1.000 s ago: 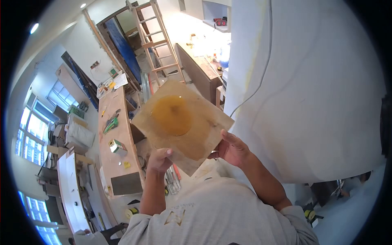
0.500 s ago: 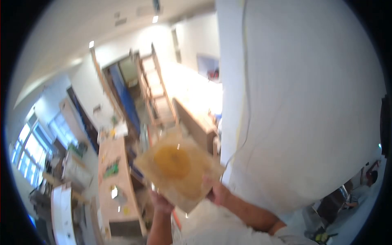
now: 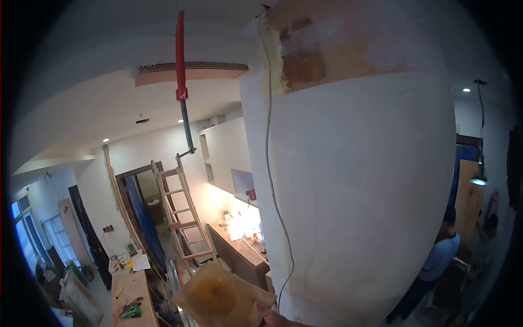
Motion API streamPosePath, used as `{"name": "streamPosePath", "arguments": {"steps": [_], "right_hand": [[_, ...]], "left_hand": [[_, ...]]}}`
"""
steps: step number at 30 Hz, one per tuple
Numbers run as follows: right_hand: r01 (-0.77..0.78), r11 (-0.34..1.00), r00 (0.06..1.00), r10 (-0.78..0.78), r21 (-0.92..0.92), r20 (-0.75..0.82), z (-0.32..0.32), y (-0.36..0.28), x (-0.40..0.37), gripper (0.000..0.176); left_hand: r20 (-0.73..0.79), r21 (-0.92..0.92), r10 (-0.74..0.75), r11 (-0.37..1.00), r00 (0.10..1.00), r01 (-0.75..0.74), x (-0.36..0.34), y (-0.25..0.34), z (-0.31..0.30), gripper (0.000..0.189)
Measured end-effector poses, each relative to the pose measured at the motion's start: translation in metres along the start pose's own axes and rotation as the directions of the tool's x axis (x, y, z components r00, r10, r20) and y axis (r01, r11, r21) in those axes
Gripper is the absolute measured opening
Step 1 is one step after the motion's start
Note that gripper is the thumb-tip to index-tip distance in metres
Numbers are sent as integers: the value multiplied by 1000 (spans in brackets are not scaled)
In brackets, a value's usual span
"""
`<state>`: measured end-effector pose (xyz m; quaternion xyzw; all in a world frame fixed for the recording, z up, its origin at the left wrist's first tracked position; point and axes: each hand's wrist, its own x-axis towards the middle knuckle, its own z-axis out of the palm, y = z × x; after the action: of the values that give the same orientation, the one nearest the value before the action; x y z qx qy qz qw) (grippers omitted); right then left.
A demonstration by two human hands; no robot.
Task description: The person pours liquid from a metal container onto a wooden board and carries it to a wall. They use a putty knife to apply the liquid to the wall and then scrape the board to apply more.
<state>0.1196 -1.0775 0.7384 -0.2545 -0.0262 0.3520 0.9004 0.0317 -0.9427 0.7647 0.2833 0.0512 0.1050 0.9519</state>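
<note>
A flat, squarish tan panel (image 3: pixel 245 294) with a round yellow-brown patch on its face is low in the view. My right hand (image 3: pixel 271 317) grips its lower right edge; only some of the fingers and part of the hand show at the bottom of the frame. No part of my left hand is visible. Above, a red-handled bar clamp (image 3: pixel 181 65) hangs by a wooden strip (image 3: pixel 196 73) at the ceiling. To the panel's right rises a large white wall (image 3: pixel 359 191) with a grey cable (image 3: pixel 268 136) down its left side.
A wooden ladder (image 3: pixel 188 218) stands behind the panel. At left is a long workbench (image 3: pixel 122 286) with green-handled tools (image 3: pixel 131 309) and papers. A lit counter (image 3: pixel 239 245) runs along the back. Two people (image 3: pixel 436 261) stand at right beyond the wall, near a hanging lamp (image 3: pixel 479 181).
The view has tilted upward, bringing the ceiling, clamp and bare patch of wall into sight. The panel and right hand now sit lower in frame, and the left hand has left it.
</note>
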Motion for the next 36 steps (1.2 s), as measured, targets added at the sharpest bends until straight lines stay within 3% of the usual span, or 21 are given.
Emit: {"name": "streamPosePath", "arguments": {"steps": [2, 4, 5, 7, 9, 10, 12, 14, 15, 17, 20, 22, 23, 26, 28, 31, 36], "right_hand": [[7, 1000, 984, -12, -30, -180, 17, 6, 5, 39], [-19, 994, 987, 35, 103, -156, 18, 4, -6, 42], [-59, 968, 997, 70, 246, -35, 15, -4, -25, 45], [-130, 918, 991, 123, 374, 44, 25, -10, -43, 49], [-167, 914, 978, 201, 370, -56, 56, -23, -56, 51], [-146, 959, 986, 120, 244, 118, 47, -19, -54, 52], [-36, 999, 881, 31, 1, 472, 19, -17, -39, 54], [-40, 994, 998, 34, 102, 58, 5, -13, -27, 48], [-48, 986, 983, 76, 159, -170, 0, -3, -26, 46], [-97, 966, 995, 104, 239, -13, -10, -5, -25, 58], [-67, 996, 992, 73, 59, -99, 11, -13, -41, 65], [-101, 995, 992, 102, 10, -79, 4, -19, -41, 68], [-92, 996, 996, 92, 20, 11, 0, -21, -42, 69], [-59, 998, 998, 59, 14, 16, 6, -26, -47, 66], [-30, 1000, 999, 30, -2, 22, 6, -29, -51, 65], [14, 999, 1000, -14, -29, 15, -2, -38, -52, 65], [21, 1000, 998, -22, -14, -65, -17, -40, -52, 66]], "left_hand": [[6, -6, -15, 1000, 1000, 15, 1, -1, 0, 82], [13, -10, -31, 999, 999, 31, 4, -2, 2, 79], [17, -9, -36, 999, 999, 36, 6, -2, 1, 78], [17, -16, -53, 998, 998, 54, 6, -2, 0, 75], [19, -29, -70, 997, 997, 70, 6, -2, -4, 72], [24, -42, -79, 996, 997, 79, 5, -1, -7, 70], [33, -72, -91, 993, 995, 93, 6, -2, -12, 67], [42, -123, -113, 985, 993, 117, 3, -4, -25, 64], [46, -159, -126, 978, 991, 132, -1, -4, -34, 63], [47, -240, -163, 956, 985, 170, -8, -12, -61, 60], [-1, -223, -162, 962, 987, 158, -3, -22, -87, 56], [-98, 125, -75, 988, 992, 87, 3, -27, -116, 43], [-223, -233, -221, 958, 950, 168, 11, -22, -113, 38], [-416, -32, -104, 995, 904, 100, 3, -1, -138, 32], [-451, 123, 86, 992, 888, -33, -2, 19, -146, 34], [-438, 268, 328, 936, 837, -227, -4, 48, -150, 37], [-382, 305, 475, 874, 792, -377, -11, 82, -123, 40]]}}
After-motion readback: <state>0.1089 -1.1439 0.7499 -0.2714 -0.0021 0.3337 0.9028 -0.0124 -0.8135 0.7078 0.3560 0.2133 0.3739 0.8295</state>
